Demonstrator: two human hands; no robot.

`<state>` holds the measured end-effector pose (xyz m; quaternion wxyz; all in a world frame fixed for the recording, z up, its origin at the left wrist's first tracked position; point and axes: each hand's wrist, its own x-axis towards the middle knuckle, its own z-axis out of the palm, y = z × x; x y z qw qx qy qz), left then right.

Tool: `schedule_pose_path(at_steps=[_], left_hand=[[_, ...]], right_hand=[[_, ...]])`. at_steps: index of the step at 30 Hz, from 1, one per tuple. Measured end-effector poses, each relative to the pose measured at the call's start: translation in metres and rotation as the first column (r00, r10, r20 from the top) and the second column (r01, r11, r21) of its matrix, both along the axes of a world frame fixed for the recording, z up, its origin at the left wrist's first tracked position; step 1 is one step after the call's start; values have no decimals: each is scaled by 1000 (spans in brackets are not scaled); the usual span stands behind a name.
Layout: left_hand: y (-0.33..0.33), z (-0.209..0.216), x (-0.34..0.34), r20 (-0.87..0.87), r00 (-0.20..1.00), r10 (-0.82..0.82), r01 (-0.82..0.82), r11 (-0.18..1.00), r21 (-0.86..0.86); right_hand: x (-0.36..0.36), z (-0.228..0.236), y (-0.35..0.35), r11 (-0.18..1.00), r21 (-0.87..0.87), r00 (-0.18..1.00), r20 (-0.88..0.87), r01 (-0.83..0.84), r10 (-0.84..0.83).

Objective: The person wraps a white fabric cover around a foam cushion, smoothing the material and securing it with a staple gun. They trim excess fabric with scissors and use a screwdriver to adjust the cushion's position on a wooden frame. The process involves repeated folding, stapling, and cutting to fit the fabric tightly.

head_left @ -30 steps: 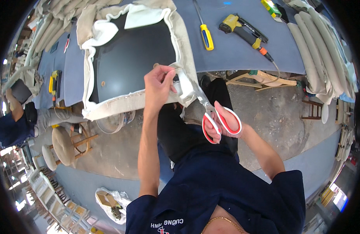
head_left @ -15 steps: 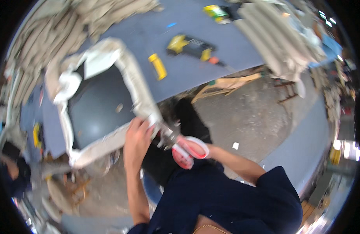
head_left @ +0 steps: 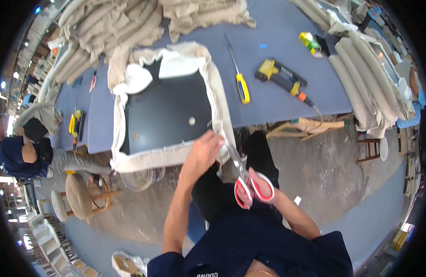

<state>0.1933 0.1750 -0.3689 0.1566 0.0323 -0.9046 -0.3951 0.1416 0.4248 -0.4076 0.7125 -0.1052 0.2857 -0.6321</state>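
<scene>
A squarish chair seat [head_left: 171, 115] with a black underside lies face down on the table, with beige fabric [head_left: 150, 159] and white padding wrapped over its rim. My left hand [head_left: 203, 154] is at the seat's near right corner, its fingers pinched on the fabric edge. In my right hand [head_left: 258, 188] are scissors [head_left: 243, 173] with red and white handles, the fingers through the loops. Their blades point up at that same corner, close to my left fingertips. Whether the blades touch the fabric, I cannot tell.
On the blue-grey table [head_left: 199, 18] lie a yellow-handled screwdriver [head_left: 242, 87], a yellow and black staple gun [head_left: 282, 76] with a hose, and a small green and yellow box [head_left: 310, 42]. Beige fabric piles [head_left: 116, 27] stand behind. A co-worker [head_left: 19, 157] is at the left.
The view has swung, so the seat and table sit farther right in it. The scissor handles are spread wider apart. My left hand stays at the seat's corner.
</scene>
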Motion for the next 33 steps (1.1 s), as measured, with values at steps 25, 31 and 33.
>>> schedule_pose_path(at_steps=[25, 31, 33], left_hand=[[-24, -84, 260, 284, 501, 818, -471, -18, 882], [-130, -184, 358, 425, 30, 905, -505, -353, 788], [-138, -179, 343, 496, -113, 861, -681, -431, 592]], right_hand=[[-38, -3, -14, 962, 149, 796, -598, 229, -97], [-32, 6, -14, 944, 129, 723, -676, 305, -142], [-37, 9, -18, 923, 129, 620, -773, 363, -136]])
